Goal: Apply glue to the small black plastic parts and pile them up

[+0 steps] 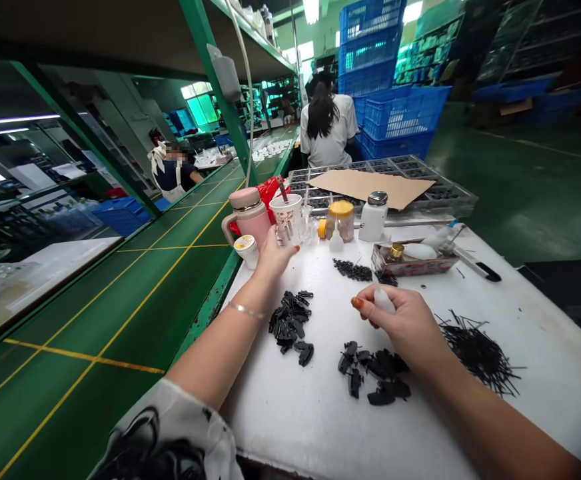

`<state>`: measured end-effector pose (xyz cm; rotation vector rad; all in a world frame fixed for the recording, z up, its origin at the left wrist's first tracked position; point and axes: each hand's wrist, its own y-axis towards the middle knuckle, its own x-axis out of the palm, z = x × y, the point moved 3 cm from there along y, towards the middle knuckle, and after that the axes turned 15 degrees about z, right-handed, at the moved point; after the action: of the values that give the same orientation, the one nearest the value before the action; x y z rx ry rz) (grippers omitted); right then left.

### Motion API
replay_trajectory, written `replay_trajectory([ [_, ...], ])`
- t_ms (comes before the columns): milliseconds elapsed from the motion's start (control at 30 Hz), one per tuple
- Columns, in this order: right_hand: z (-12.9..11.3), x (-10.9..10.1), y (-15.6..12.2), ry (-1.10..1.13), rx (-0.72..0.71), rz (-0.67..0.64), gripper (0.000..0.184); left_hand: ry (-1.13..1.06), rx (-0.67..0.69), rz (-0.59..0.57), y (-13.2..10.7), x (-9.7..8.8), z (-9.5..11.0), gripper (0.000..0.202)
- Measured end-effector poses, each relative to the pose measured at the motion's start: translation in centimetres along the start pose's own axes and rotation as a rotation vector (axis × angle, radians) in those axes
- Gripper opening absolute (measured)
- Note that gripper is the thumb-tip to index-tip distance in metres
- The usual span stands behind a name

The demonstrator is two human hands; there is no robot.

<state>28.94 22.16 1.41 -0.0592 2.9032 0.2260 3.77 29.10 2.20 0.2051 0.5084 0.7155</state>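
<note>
My left hand (273, 255) reaches to the far left of the white table, its fingers and thumb around the lower part of a white printed paper cup (288, 212) with a dark straw. Its fingertips are partly hidden, and something clear glints beside them. Closed in my right hand (403, 317) is a small white squeeze bottle (383, 300), narrow tip upward. Under the right hand lies a heap of black moulded plastic parts (378, 370). Another heap of black parts (289, 321) is near my left forearm. A pile of tiny black pieces (353, 269) sits between the hands.
Thin black rods (483, 353) lie at right. Behind stand a pink mug (250, 217), a yellow-lidded jar (340, 219), a white metal-capped bottle (373, 219) and a small box (415, 265). A green conveyor (120, 307) runs left. Ahead are blue crates (395, 113) and a seated person (328, 127).
</note>
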Motion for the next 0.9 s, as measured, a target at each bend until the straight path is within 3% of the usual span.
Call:
replay_trajectory([
  [33, -0.1, -0.1, 0.0, -0.001, -0.002, 0.006, 0.032, 0.022, 0.059, -0.055, -1.1, -0.8, 0.5, 0.062],
  [133, -0.3, -0.4, -0.1, 0.0, 0.008, 0.039, 0.03, 0.352, 0.318, -0.394, -4.6, -2.0, 1.9, 0.026],
  [200, -0.5, -0.8, 0.0, 0.018, 0.014, 0.083, 0.029, 0.534, 0.404, -0.491, -6.3, -2.1, 2.5, 0.024],
  [367, -0.4, -2.3, 0.9, 0.147, -0.026, 0.232, 0.029, 0.66, 0.601, -0.467, -8.9, -1.6, 4.4, 0.022],
  [467, 0.0, -2.8, 1.4, 0.212, -0.042, 0.272, 0.031, 0.705, 0.664, -0.438, -9.2, -1.6, 4.3, 0.024],
  [700, -0.1, -3.3, 2.0, 0.206, -0.003, 0.285, 0.035, 0.794, 0.54, -0.464, -7.7, -1.2, 1.4, 0.016],
  [900, -0.8, -5.5, 2.2, 0.228, -0.082, 0.416, 0.036, 0.702, 0.487, -0.46, -7.6, -1.4, 1.0, 0.011],
])
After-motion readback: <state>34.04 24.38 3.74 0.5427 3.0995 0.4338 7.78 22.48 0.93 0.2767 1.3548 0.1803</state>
